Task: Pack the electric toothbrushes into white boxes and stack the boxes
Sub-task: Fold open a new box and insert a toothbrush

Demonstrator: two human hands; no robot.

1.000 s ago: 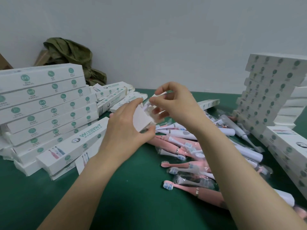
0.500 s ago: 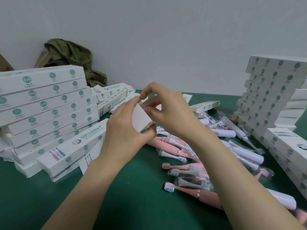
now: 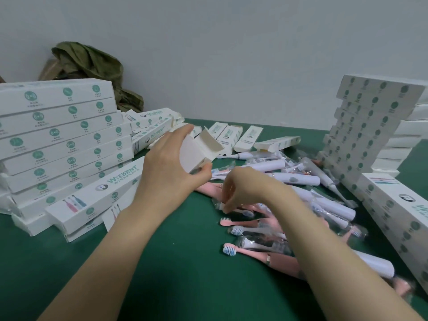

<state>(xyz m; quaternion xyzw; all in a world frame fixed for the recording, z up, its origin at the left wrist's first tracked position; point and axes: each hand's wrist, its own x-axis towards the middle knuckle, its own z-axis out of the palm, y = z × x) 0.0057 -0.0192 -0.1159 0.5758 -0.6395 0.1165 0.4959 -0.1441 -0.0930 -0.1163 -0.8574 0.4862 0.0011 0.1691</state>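
My left hand (image 3: 171, 167) grips a white box (image 3: 199, 151) above the green table, its end flap standing open toward the right. Just below it, my right hand (image 3: 240, 188) has dropped onto the pile of pink and white electric toothbrushes (image 3: 289, 205), and its fingertips pinch a plastic-wrapped toothbrush (image 3: 245, 212) at the pile's left edge. Which brush lies inside the wrapper is hard to tell. A tall stack of white boxes (image 3: 60, 144) stands at the left, another stack of boxes (image 3: 368, 126) at the right.
Several open, empty boxes (image 3: 247, 137) lie at the back of the green table (image 3: 162, 274). A long box (image 3: 398, 218) lies along the right edge. An olive cloth bundle (image 3: 92, 66) sits against the wall behind the left stack.
My right hand has left the box flap and gone down to the toothbrush pile, pinching a wrapped brush. My left hand still holds the box, now with its flap open.
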